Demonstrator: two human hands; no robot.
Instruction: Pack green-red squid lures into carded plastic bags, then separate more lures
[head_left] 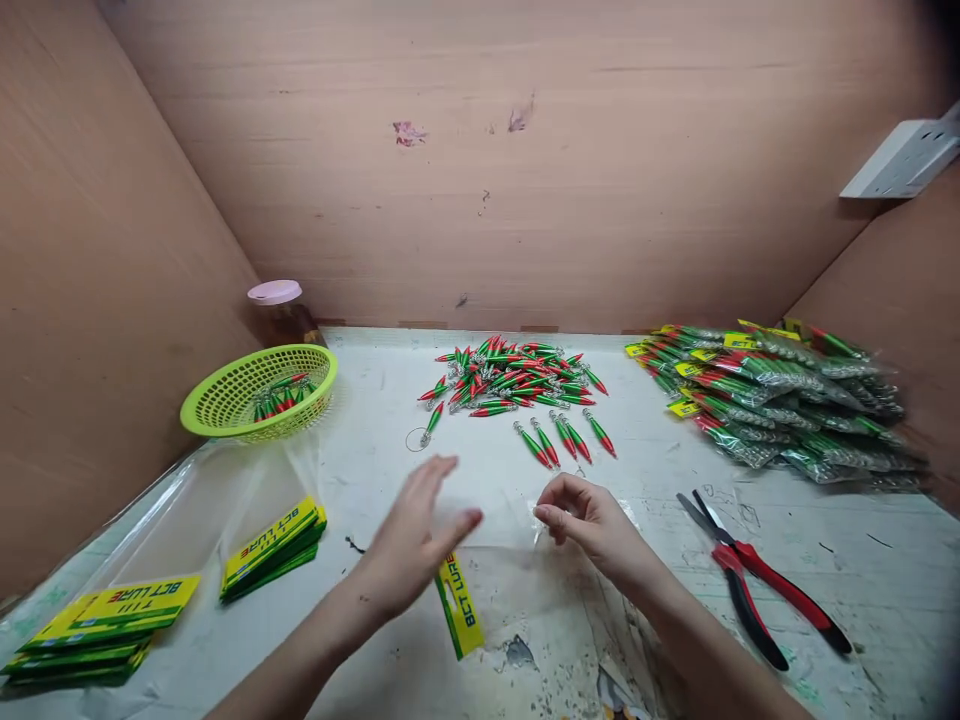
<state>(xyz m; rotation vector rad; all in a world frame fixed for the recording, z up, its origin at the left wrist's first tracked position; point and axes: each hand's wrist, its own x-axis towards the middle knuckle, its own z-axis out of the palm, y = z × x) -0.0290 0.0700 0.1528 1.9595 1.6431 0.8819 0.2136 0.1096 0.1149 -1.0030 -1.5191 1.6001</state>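
Between both hands (495,530), yellow header card (459,605) lengthwise toward the person, slightly tilted

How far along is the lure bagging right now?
Done: a heap of bagged lures lies at the right. In hand: the right hand pinches a clear bag with a yellow header card, while the left hand hovers open over it. Left: a pile of loose lures, a few more in the green basket, and stacks of cards.
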